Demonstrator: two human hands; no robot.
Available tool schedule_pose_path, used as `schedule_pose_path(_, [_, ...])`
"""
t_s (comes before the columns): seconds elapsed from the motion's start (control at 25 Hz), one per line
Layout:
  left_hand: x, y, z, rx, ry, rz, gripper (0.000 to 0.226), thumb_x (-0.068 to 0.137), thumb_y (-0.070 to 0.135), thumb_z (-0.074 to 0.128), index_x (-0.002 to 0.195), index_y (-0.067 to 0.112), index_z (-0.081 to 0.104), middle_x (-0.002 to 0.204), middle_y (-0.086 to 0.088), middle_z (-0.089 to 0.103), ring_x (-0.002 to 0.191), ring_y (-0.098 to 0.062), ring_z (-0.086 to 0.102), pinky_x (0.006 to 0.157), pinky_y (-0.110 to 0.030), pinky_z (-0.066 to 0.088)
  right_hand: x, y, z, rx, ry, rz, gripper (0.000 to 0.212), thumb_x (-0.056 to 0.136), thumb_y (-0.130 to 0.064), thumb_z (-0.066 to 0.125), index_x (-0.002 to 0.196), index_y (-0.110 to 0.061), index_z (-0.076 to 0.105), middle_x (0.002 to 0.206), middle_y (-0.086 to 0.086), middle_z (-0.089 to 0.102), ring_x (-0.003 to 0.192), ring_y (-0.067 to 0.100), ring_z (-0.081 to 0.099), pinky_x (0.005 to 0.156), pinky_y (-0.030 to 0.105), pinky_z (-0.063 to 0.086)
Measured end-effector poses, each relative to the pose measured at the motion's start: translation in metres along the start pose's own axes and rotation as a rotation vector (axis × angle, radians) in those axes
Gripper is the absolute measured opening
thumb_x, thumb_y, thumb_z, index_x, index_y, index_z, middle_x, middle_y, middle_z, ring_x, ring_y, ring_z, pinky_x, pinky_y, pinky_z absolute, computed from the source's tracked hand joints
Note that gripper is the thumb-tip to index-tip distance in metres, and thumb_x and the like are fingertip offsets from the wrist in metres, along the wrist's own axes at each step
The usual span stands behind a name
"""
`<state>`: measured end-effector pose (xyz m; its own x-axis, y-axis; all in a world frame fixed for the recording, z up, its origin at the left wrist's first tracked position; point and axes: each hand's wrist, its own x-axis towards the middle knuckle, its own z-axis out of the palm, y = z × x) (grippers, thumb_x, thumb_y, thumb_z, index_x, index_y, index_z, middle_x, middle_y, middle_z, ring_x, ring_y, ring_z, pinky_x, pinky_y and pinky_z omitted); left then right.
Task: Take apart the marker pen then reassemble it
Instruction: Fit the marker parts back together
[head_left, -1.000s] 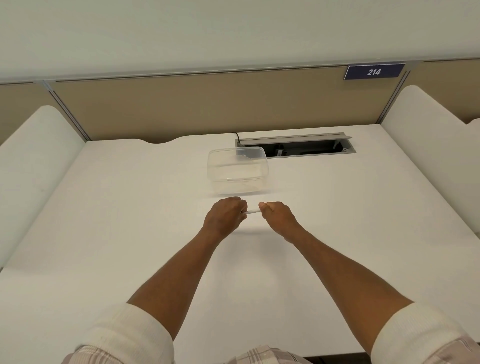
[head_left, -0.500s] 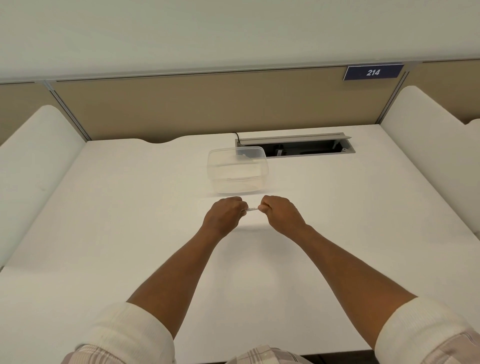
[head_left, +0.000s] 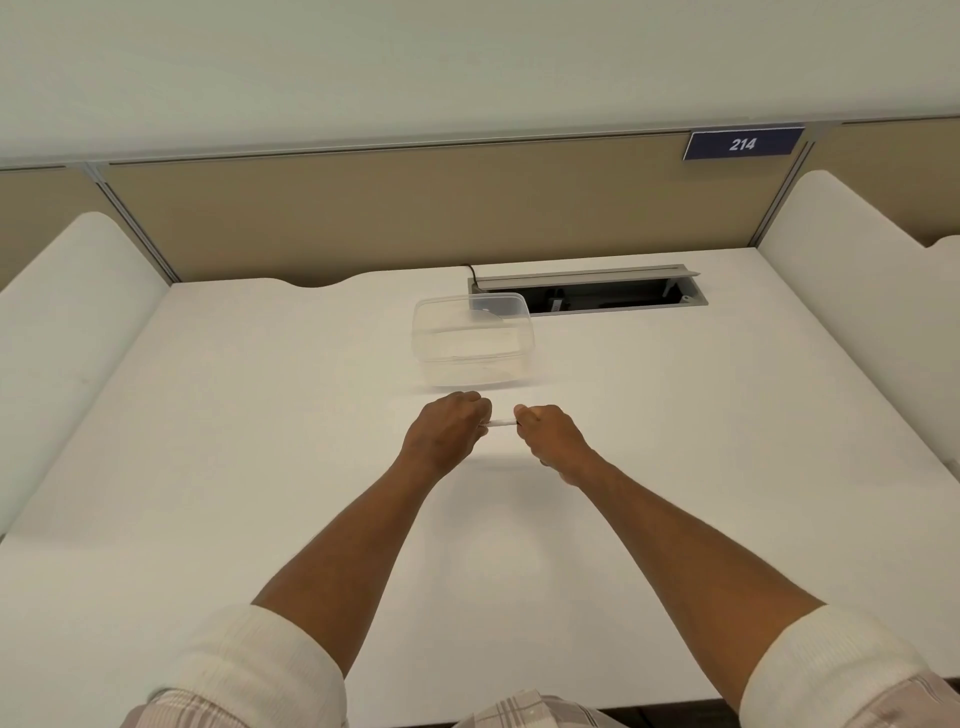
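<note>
A white marker pen (head_left: 502, 424) lies level between my two fists, just above the white desk (head_left: 260, 441). Only a short middle stretch of its barrel shows; both ends are hidden inside my hands. My left hand (head_left: 448, 434) is closed around the left end and my right hand (head_left: 549, 435) is closed around the right end. The two fists are a small gap apart.
A clear plastic container (head_left: 472, 338) stands just beyond my hands. Behind it is an open cable tray slot (head_left: 592, 296) in the desk. Tan partition panels (head_left: 415, 213) close off the back, and white side dividers (head_left: 67, 312) flank the desk.
My right hand has turned a little and slid slightly away from the left, so a touch more of the pen shows. Both hands keep their grip.
</note>
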<state>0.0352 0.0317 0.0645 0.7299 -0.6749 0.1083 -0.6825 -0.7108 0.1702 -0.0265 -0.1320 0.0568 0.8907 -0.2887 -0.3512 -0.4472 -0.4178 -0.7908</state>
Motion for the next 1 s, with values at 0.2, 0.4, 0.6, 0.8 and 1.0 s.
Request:
schedule_pose_path(0.2, [0.002, 0.0, -0.001, -0.039, 0.01, -0.028, 0.007, 0.089, 0.017, 0.066, 0.088, 0.012, 0.061, 0.085, -0.003, 0.061, 0.076, -0.028, 0.056, 0.059, -0.037, 0.044, 0.0, 0.007, -0.008, -0.119, 0.031, -0.252, 0.031, 0.099, -0.028, 0.048, 0.079, -0.007, 0.06, 0.069, -0.002, 0.059, 0.063, 0.015, 0.048, 0.06, 0.031, 0.039])
schedule_pose_path(0.4, [0.0, 0.004, 0.0, -0.052, 0.02, -0.021, 0.01, 0.088, 0.019, 0.067, 0.087, 0.013, 0.059, 0.084, -0.003, 0.06, 0.074, -0.027, 0.055, 0.059, -0.036, 0.043, -0.001, 0.008, -0.015, -0.18, 0.07, -0.301, 0.038, 0.098, -0.025, 0.048, 0.064, -0.012, 0.056, 0.056, -0.008, 0.052, 0.055, 0.01, 0.043, 0.057, 0.028, 0.034])
schedule_pose_path(0.6, [0.0, 0.01, -0.002, -0.031, 0.073, 0.025, 0.013, 0.086, 0.017, 0.069, 0.085, 0.012, 0.057, 0.081, -0.003, 0.06, 0.073, -0.027, 0.055, 0.055, -0.037, 0.043, -0.002, 0.005, -0.009, 0.021, 0.092, -0.105, 0.045, 0.097, -0.037, 0.045, 0.061, -0.011, 0.048, 0.06, 0.003, 0.049, 0.059, 0.021, 0.042, 0.062, 0.032, 0.037])
schedule_pose_path(0.8, [-0.001, 0.004, -0.001, -0.022, 0.063, -0.001, 0.012, 0.086, 0.017, 0.069, 0.085, 0.012, 0.057, 0.081, -0.004, 0.059, 0.074, -0.028, 0.056, 0.055, -0.037, 0.044, -0.006, 0.002, -0.012, -0.058, 0.019, -0.154, 0.048, 0.1, -0.042, 0.044, 0.068, -0.012, 0.063, 0.06, -0.002, 0.056, 0.059, 0.016, 0.05, 0.059, 0.028, 0.04])
schedule_pose_path(1.0, [-0.002, 0.009, 0.0, -0.034, 0.062, 0.001, 0.012, 0.087, 0.018, 0.068, 0.086, 0.012, 0.058, 0.082, -0.004, 0.059, 0.072, -0.027, 0.054, 0.055, -0.036, 0.04, -0.002, 0.013, -0.014, -0.149, 0.096, -0.295, 0.027, 0.095, -0.024, 0.052, 0.07, -0.017, 0.061, 0.06, -0.01, 0.057, 0.059, 0.012, 0.048, 0.061, 0.032, 0.04])
